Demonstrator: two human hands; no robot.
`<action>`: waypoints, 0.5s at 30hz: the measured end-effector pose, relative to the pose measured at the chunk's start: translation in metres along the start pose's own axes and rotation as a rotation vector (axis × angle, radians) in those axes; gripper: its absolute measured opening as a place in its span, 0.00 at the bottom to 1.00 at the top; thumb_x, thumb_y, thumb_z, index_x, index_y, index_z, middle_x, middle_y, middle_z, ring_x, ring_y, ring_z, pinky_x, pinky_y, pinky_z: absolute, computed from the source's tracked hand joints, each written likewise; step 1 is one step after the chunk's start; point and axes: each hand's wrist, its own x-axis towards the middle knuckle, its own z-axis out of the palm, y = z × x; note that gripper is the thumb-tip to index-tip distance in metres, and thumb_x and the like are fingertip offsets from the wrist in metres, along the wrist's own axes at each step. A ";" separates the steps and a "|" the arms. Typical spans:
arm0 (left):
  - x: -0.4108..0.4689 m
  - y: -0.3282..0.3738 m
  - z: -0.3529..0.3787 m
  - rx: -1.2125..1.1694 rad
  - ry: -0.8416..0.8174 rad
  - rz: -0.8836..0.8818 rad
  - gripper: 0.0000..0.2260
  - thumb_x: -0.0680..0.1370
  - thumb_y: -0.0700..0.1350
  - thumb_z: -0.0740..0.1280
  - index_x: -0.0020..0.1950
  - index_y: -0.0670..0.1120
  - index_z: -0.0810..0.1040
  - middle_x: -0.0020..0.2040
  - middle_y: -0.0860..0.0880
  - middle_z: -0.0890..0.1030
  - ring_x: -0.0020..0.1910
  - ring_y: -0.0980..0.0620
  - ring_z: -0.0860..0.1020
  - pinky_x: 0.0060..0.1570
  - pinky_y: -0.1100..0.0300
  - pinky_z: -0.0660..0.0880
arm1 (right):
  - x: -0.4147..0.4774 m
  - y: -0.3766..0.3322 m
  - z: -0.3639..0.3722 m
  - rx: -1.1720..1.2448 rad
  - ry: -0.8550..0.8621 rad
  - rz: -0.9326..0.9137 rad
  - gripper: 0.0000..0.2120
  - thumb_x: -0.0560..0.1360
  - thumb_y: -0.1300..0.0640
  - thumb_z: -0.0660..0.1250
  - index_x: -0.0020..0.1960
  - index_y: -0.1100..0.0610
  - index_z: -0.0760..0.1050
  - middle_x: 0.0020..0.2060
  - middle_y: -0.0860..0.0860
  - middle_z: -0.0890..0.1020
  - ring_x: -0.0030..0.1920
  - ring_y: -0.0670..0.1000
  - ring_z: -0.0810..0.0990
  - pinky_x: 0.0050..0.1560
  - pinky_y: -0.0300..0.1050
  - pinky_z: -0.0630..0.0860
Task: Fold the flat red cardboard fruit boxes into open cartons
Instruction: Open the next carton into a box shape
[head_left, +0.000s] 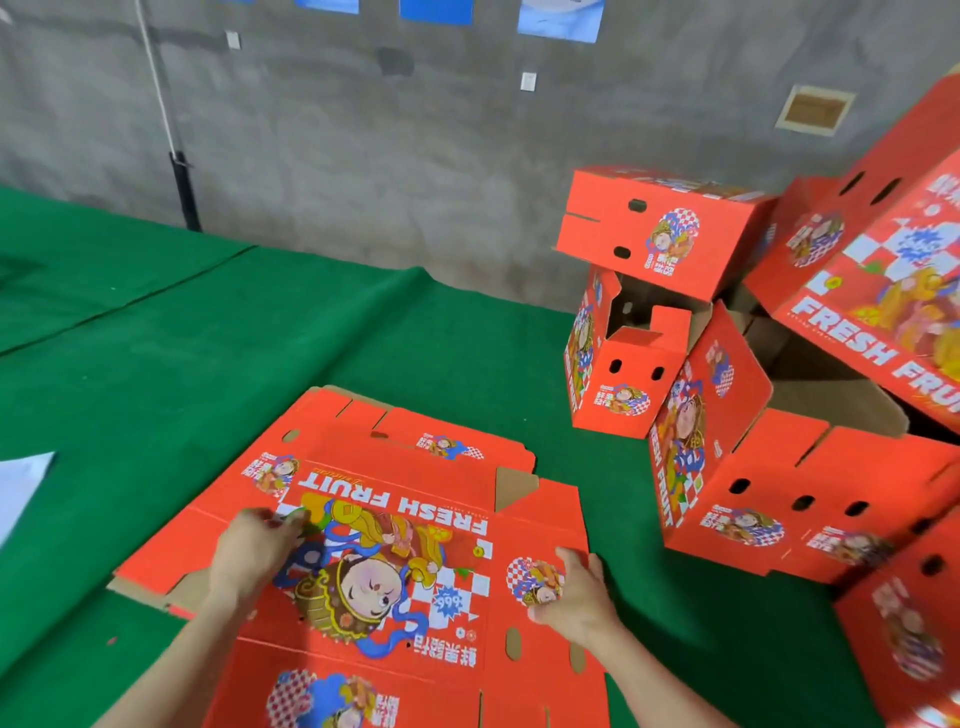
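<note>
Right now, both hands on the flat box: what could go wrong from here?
1. The folded cartons at the right are piled loosely, the top carton tilted on an open one. Raising the right panel of the flat box under the right hand may knock them.
2. Brown cardboard shows under the left flap. If it is another sheet, it might lift along and spoil the fold.

Flat box (410, 467): on tabletop (208, 338), front centre.
Folded cartons (727, 493): piled right of it.
Wall (363, 130): behind tabletop.
</note>
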 end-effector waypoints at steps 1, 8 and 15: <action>0.002 0.001 -0.008 -0.074 -0.030 0.031 0.17 0.75 0.51 0.70 0.34 0.39 0.77 0.31 0.43 0.81 0.35 0.41 0.79 0.33 0.56 0.70 | -0.001 0.001 -0.004 0.067 0.071 0.002 0.43 0.67 0.52 0.74 0.76 0.51 0.56 0.74 0.60 0.56 0.71 0.56 0.66 0.66 0.39 0.64; -0.030 0.009 -0.074 -0.664 -0.330 0.060 0.13 0.75 0.50 0.68 0.37 0.41 0.75 0.28 0.43 0.81 0.20 0.51 0.76 0.20 0.66 0.72 | -0.027 0.003 -0.038 0.636 0.464 0.017 0.20 0.75 0.43 0.67 0.48 0.62 0.75 0.44 0.56 0.81 0.47 0.57 0.79 0.47 0.49 0.72; -0.076 0.046 -0.107 -0.810 -0.536 0.236 0.11 0.70 0.41 0.65 0.48 0.36 0.78 0.34 0.43 0.83 0.26 0.50 0.80 0.26 0.61 0.78 | -0.082 0.006 -0.097 0.872 0.651 -0.256 0.15 0.79 0.49 0.63 0.36 0.55 0.68 0.27 0.41 0.66 0.30 0.42 0.65 0.37 0.43 0.64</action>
